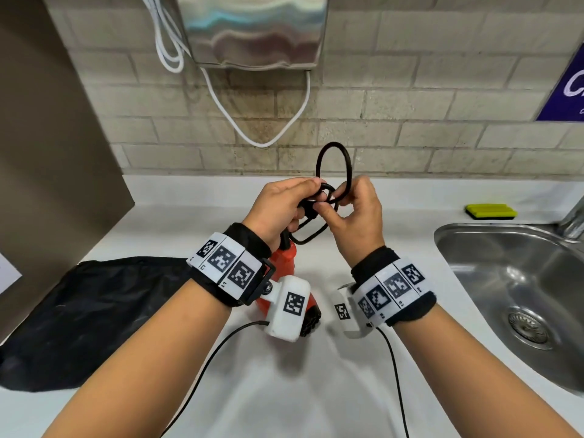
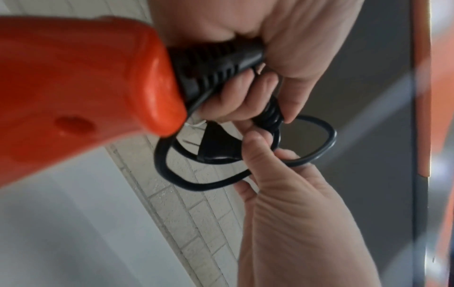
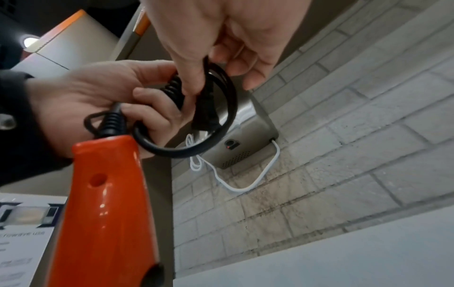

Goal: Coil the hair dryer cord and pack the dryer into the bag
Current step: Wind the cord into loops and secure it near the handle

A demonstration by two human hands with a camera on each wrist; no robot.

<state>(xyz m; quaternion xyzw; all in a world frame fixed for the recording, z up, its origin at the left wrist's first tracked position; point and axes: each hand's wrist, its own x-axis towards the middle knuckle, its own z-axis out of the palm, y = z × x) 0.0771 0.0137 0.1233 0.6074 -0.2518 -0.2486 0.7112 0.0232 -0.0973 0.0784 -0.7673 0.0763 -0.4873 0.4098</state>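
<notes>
An orange hair dryer [image 1: 286,263] [image 2: 81,93] [image 3: 108,209] hangs above the white counter [image 1: 284,374], mostly hidden behind my left wrist. My left hand [image 1: 281,210] [image 2: 245,95] [image 3: 103,104] grips the black cord [image 1: 331,172] [image 2: 317,141] [image 3: 216,120] where it leaves the handle, with several loops gathered in its fingers. My right hand [image 1: 354,213] [image 2: 282,174] [image 3: 216,54] pinches the cord near its black plug [image 2: 216,147] [image 3: 203,112]; one loop stands up above both hands. The black bag [image 1: 91,320] lies flat on the counter to the left.
A steel sink [image 1: 518,292] with a tap [image 1: 573,222] is set into the counter on the right, a yellow-green sponge [image 1: 490,211] behind it. A metal wall unit [image 1: 252,30] with white cables [image 1: 262,134] hangs on the brick wall [image 1: 410,105]. A brown panel [image 1: 47,137] stands at left.
</notes>
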